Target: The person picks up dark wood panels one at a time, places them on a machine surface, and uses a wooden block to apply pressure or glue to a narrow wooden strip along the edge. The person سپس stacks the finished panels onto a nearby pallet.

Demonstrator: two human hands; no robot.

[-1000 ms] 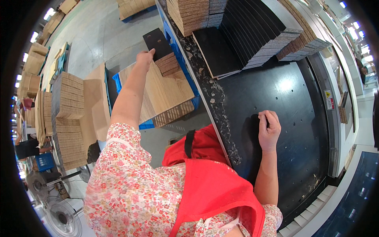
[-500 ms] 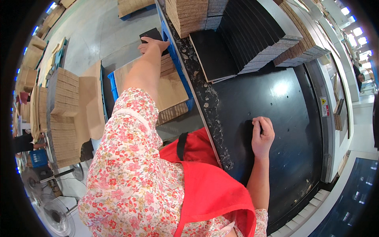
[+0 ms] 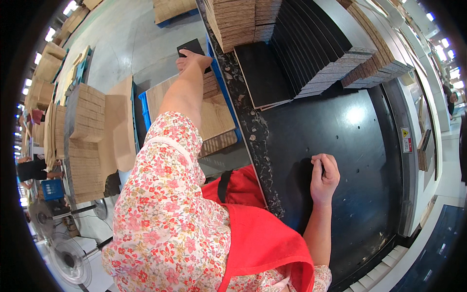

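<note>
My left arm is stretched far forward and left. At its end my left hand (image 3: 195, 62) is closed over the near edge of a small black board (image 3: 191, 47), its fingers laid across the top. Below that hand and forearm, light wood-coloured boards (image 3: 216, 117) lie stacked on a blue pallet (image 3: 145, 111). My right hand (image 3: 325, 181) is held over the black machine table (image 3: 360, 194), fingers curled and pinched together. Whatever it may hold is hidden in the fingers.
On the table's far end stand a row of black panels (image 3: 311, 44) and stacked brown boards (image 3: 231, 22). A chipped dark edge strip (image 3: 255, 141) runs along the table's left side. Further left are a tall board stack (image 3: 85, 141) and fans (image 3: 70, 260). Another person (image 3: 36, 170) stands far left.
The view has turned slightly, so the surroundings sit a little lower and further right. My left hand stays at the black board, and my right hand keeps its curled shape.
</note>
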